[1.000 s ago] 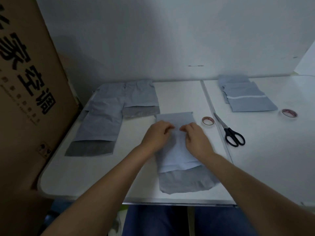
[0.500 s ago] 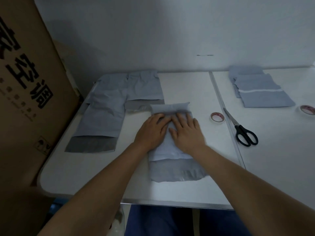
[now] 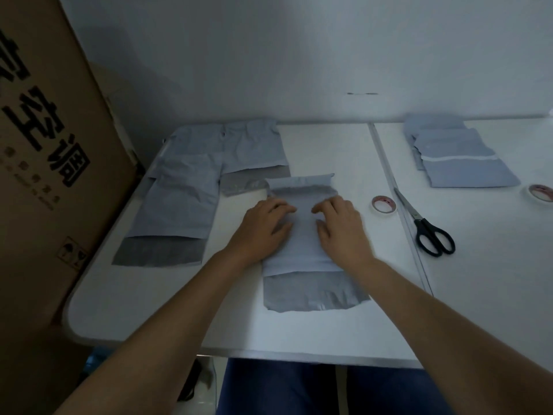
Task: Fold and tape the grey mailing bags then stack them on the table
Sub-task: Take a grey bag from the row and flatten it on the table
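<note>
A grey mailing bag point(image 3: 303, 244) lies lengthwise on the white table point(image 3: 149, 310) in front of me, its far end rolled over into a fold point(image 3: 300, 182) and its darker flap point(image 3: 311, 292) nearest me. My left hand point(image 3: 263, 226) rests on the bag's left side and my right hand point(image 3: 341, 226) on its right side, fingers bent and pressing just below the fold. A roll of tape point(image 3: 384, 203) lies to the right of the bag. A stack of folded bags point(image 3: 460, 163) sits at the far right.
Several unfolded grey bags point(image 3: 191, 187) lie spread at the far left. Black-handled scissors point(image 3: 426, 226) lie beside the seam between two tables. A second tape roll point(image 3: 541, 193) sits at the right edge. A big cardboard box point(image 3: 45, 175) stands along the left.
The far end of the bag has been folded over toward me. Both hands slid apart from the middle to the bag's sides.
</note>
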A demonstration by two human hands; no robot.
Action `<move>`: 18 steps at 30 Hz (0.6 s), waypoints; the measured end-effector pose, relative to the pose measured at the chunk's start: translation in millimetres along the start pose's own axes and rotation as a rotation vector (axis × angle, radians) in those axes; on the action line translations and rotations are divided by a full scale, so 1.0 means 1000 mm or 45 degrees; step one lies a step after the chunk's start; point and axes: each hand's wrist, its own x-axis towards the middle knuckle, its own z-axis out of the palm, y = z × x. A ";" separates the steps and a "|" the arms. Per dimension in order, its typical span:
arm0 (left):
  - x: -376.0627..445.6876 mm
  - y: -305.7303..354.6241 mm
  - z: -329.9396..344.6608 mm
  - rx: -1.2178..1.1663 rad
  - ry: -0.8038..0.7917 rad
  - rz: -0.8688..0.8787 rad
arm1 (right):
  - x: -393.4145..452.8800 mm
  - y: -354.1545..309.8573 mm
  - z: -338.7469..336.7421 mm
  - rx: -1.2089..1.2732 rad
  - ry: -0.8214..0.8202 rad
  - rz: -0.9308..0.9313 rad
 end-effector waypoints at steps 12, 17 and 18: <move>-0.067 0.010 -0.044 -0.289 -0.611 -0.204 | -0.048 0.010 -0.046 0.438 -0.276 0.299; -0.071 0.011 -0.041 -0.308 -0.513 -0.176 | -0.058 0.011 -0.049 0.481 -0.266 0.296; -0.071 0.012 -0.039 -0.319 -0.454 -0.177 | -0.059 0.012 -0.050 0.500 -0.270 0.293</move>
